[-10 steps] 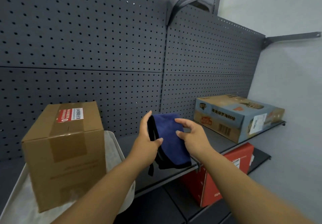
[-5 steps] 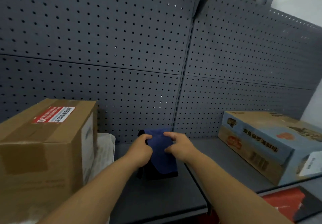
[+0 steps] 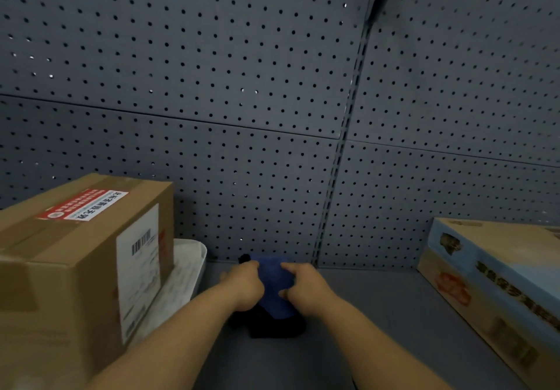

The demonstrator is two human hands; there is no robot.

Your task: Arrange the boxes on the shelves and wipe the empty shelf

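Note:
A folded blue cloth (image 3: 274, 286) with a dark edge lies on the grey shelf (image 3: 378, 314), close to the pegboard back wall. My left hand (image 3: 245, 286) grips its left side and my right hand (image 3: 303, 286) grips its right side, both pressing it down. A brown cardboard box (image 3: 75, 256) with a red and white label stands at the left. A flat blue and tan printed box (image 3: 497, 286) lies at the right end of the shelf.
The brown box sits on a white tray (image 3: 185, 271) at the left. The perforated grey pegboard (image 3: 212, 101) closes off the back, with a vertical slotted upright (image 3: 336, 177) behind the cloth. Bare shelf surface lies between the cloth and the printed box.
Both hands have carried the cloth deeper onto the shelf, toward the back wall, and lowered it onto the surface. The camera has moved closer and lower.

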